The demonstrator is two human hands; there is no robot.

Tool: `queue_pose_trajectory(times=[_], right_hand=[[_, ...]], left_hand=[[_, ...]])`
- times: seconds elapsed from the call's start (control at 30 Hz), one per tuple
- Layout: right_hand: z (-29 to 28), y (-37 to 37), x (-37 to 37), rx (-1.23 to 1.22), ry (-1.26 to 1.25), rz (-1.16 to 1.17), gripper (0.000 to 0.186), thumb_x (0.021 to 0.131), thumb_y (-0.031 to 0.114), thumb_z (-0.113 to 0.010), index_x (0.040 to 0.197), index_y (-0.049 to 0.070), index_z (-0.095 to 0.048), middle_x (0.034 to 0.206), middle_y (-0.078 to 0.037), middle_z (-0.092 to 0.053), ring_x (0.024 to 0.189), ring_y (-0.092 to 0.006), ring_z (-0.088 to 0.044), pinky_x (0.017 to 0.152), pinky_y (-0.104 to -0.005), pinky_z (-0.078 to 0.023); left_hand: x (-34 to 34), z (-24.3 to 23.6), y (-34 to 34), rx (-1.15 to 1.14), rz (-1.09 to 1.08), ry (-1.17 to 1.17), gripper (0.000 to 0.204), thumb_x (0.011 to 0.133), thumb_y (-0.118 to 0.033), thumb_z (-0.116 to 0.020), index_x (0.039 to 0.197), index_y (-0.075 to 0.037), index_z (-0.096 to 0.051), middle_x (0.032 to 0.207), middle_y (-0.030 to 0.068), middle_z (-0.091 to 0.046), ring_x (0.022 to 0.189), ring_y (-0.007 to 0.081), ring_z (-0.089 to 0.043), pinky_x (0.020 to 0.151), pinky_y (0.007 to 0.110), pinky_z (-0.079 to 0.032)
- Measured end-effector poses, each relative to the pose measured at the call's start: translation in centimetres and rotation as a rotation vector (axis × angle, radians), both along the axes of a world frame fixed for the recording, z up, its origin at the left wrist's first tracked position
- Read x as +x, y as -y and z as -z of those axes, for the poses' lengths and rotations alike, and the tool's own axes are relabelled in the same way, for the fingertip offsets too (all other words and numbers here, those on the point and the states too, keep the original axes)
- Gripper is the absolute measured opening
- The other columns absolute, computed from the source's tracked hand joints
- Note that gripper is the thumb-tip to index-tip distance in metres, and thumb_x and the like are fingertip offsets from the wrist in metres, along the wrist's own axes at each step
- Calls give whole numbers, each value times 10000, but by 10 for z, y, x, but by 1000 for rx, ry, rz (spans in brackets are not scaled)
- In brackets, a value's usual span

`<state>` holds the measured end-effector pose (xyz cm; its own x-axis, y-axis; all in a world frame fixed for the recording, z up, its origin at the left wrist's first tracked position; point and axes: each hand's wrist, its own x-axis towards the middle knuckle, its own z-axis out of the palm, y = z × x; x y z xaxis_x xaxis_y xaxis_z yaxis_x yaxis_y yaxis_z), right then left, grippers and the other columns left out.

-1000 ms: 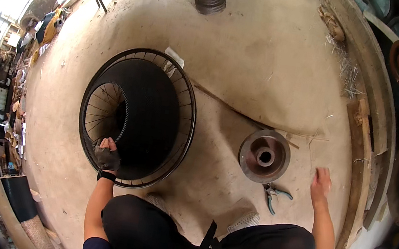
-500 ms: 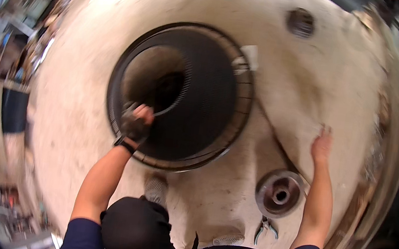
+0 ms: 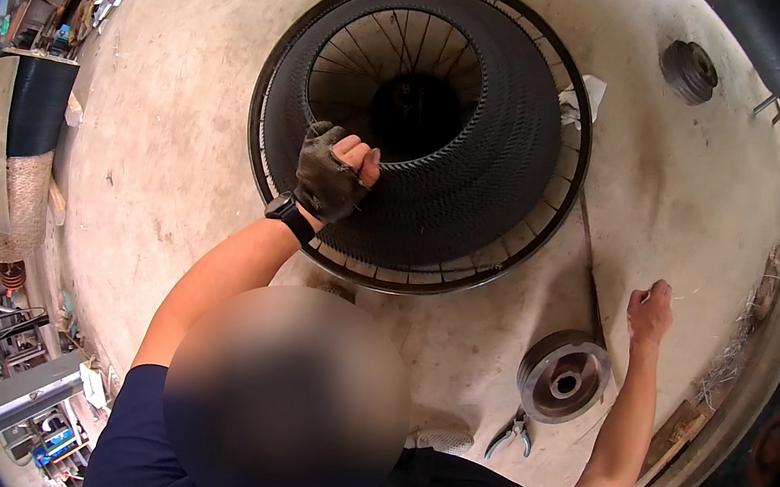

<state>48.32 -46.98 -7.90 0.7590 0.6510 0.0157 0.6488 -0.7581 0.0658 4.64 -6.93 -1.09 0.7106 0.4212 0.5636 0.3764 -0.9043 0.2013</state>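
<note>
My left hand (image 3: 338, 168), in a dark worn glove with bare fingertips, is closed on the inner edge of a black, ridged, ring-shaped coil (image 3: 496, 169). The coil lies within a large spoked metal hoop (image 3: 575, 194). My right hand (image 3: 650, 310) is low at the right with curled fingers; what they hold, if anything, is too small to tell. Near it are a metal pulley (image 3: 545, 377), a long thin dark strip (image 3: 589, 232) on the floor, and pliers with pale teal handles (image 3: 515, 433). A white scrap (image 3: 591, 101) shows beside the hoop.
Another stepped pulley (image 3: 690, 74) stands at the back right beside a dark cylinder (image 3: 761, 41) on legs. Long boards (image 3: 772, 333) line the right side. Clutter, a tall roll (image 3: 27, 117) and shelving line the left. A blurred round shape covers the lower middle.
The view has swung, so the hoop sits higher and further right in the picture. My left hand stays on the inner edge; my right hand's fingers have curled in more than half a second ago.
</note>
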Motion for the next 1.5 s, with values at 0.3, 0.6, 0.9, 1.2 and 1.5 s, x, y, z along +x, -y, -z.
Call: queue_pose_trajectory(times=[0.3, 0.6, 0.9, 1.2, 1.5], right_hand=[[-229, -102, -65, 648, 201, -390, 236, 1018, 100, -544, 1224, 37, -640, 778, -104, -658, 643, -211, -622, 616, -356, -507], [-324, -231, -193, 483, -394, -345, 232, 1015, 142, -601, 1184, 58, -736, 692, 11, -571, 556, -41, -496, 504, -219, -387], [-363, -342, -206, 336, -280, -361, 203, 953, 131, -632, 1083, 19, -741, 673, -67, -590, 627, -108, -573, 610, -297, -470], [-327, -425, -211, 142, -217, -646, 182, 911, 133, -604, 990, 19, -721, 855, -214, -680, 866, -414, -654, 801, -450, -519], [-250, -475, -215, -92, -277, -985, 98, 863, 41, -608, 873, -8, -692, 797, -216, -671, 810, -414, -659, 749, -476, -528]], left_hand=[[-1, 2, -6, 0, 20, 81, 216, 828, -89, -692, 677, -95, -539, 631, 83, -510, 603, 312, -532, 675, 428, -441], [-7, 6, -8, -9, 12, 166, 257, 822, -115, -703, 647, -101, -516, 620, 84, -482, 608, 299, -530, 687, 422, -450], [-8, 16, -11, -82, 27, 238, 258, 798, -133, -709, 641, -114, -505, 621, 82, -468, 602, 287, -511, 677, 431, -429], [-2, 14, -16, -149, 35, 221, 265, 781, -139, -719, 639, -122, -496, 626, 63, -439, 586, 263, -497, 661, 413, -437], [-13, 9, -16, -269, 24, 22, 274, 795, -198, -703, 621, -141, -499, 609, 50, -393, 571, 239, -468, 758, 428, -461]])
